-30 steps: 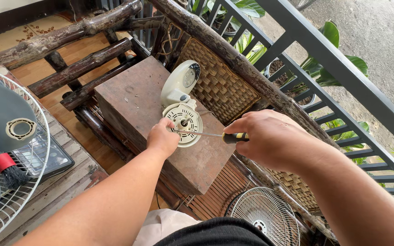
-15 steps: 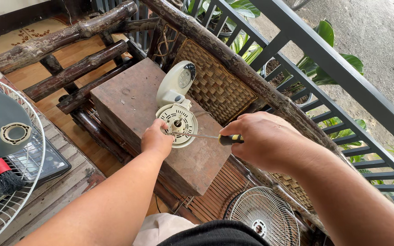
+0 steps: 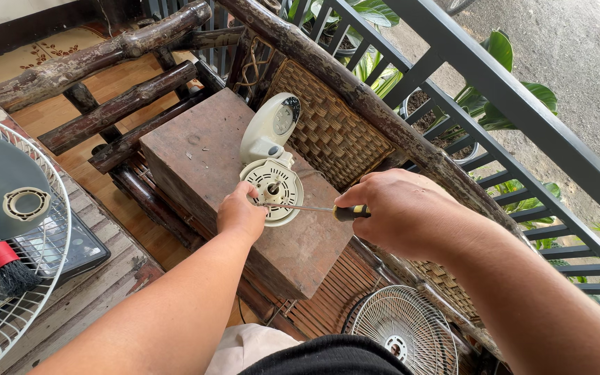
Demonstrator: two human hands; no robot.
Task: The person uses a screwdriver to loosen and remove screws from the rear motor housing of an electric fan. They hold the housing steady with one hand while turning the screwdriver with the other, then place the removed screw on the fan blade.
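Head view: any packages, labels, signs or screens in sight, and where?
No packages, signs or screens.
Round dial face: on the cream fan body, upper end, on the wooden block; pale disc with a dark rim arc, markings too small to tell.

I see no packages, signs or screens from here. The nearest thing to a label is the round dial face [image 3: 286, 118] on the cream fan base [image 3: 267, 132] lying on the wooden block [image 3: 196, 167]: a pale disc with a dark arc along its upper right edge (its markings are too small to make out).
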